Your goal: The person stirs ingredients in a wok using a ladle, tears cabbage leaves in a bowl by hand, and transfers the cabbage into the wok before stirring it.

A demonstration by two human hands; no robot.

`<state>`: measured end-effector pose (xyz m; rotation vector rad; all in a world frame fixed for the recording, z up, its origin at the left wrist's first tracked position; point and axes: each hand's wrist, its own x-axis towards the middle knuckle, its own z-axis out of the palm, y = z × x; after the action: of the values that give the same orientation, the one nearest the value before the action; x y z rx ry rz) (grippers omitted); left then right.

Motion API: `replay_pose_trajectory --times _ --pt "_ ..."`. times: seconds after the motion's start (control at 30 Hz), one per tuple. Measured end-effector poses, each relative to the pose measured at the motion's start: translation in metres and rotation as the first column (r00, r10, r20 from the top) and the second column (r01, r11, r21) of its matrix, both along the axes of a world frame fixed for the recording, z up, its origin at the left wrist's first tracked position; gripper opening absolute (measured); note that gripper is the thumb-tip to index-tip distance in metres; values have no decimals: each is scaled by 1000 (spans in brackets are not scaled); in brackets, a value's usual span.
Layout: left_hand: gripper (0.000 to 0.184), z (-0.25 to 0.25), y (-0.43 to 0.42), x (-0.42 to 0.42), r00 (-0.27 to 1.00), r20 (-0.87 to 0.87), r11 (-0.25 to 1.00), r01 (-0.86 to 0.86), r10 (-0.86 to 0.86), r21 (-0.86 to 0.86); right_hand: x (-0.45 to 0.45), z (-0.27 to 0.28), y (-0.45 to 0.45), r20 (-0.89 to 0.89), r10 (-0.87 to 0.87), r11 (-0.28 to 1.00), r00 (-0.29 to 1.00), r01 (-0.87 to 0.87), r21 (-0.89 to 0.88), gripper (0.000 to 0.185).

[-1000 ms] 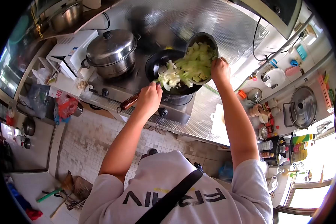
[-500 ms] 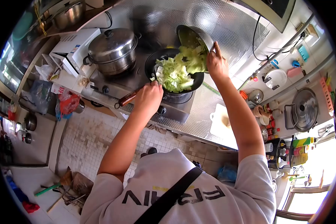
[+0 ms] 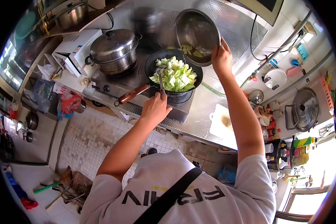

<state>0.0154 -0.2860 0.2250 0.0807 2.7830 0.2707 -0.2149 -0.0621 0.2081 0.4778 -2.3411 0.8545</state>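
Chopped pale green cabbage [image 3: 177, 76] fills a black wok [image 3: 150, 63] on the right burner. My left hand [image 3: 155, 108] is closed on the handle of a metal spatula [image 3: 161, 80], whose head rests in the cabbage. The wok's wooden handle [image 3: 134, 94] points left, just beyond that hand. My right hand [image 3: 222, 59] grips the rim of a metal bowl [image 3: 201, 31], tilted above the wok's back right side. A few cabbage pieces [image 3: 190, 50] cling inside the bowl's lower part.
A lidded steel pot [image 3: 114, 54] stands on the left burner, beside a white appliance [image 3: 78, 48]. Right of the stove lies a white cutting board [image 3: 218, 123]. Bottles [image 3: 299, 151] stand at the far right, near a glass lid [image 3: 305, 108].
The cabbage has dropped from the bowl into the wok. The bowl has been lifted away, its inside now nearly bare. My left hand has moved slightly right and down with the spatula.
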Motion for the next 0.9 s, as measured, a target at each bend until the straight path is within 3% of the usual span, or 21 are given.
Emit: replay_pose_trajectory --times 0.07,0.1,0.2,0.23,0.33,0.37,0.47,0.57,0.7,0.83,0.9 --pt "64 8 0 3 1000 1 1000 17 -17 -10 1 0 8 95 6 997 995 1 -76 22" --pt "63 12 0 3 1000 2 1000 26 -26 -15 4 0 9 159 -73 991 985 89 -97 26" --pt "57 49 3 -11 995 -94 993 38 -27 114 3 -14 30 557 -216 960 802 277 -26 31" --pt "48 55 4 -22 994 -105 988 19 -3 152 17 2 28 706 -29 893 708 335 -300 38" --pt "31 63 -4 -78 922 -377 954 185 -84 238 38 4 36 694 262 715 671 348 -606 41" --pt "29 62 -5 -101 901 -419 942 232 -114 243 43 -3 35 665 248 656 704 383 -650 45" --pt "24 64 1 -168 822 -513 916 371 -246 155 50 -22 43 691 138 753 710 378 -538 44" --pt "23 32 9 -222 724 -588 871 488 -362 64 59 -30 47 656 -31 886 754 325 -332 47" --pt "27 12 25 -252 713 -495 840 540 -496 -63 75 -8 43 636 -69 915 769 303 -267 45" --pt "21 -17 15 -248 721 -361 778 628 -592 -20 75 2 41 537 -75 880 840 309 -361 30" --pt "15 -30 12 -239 719 -371 761 647 -587 51 74 3 35 378 -74 903 923 223 -367 25"
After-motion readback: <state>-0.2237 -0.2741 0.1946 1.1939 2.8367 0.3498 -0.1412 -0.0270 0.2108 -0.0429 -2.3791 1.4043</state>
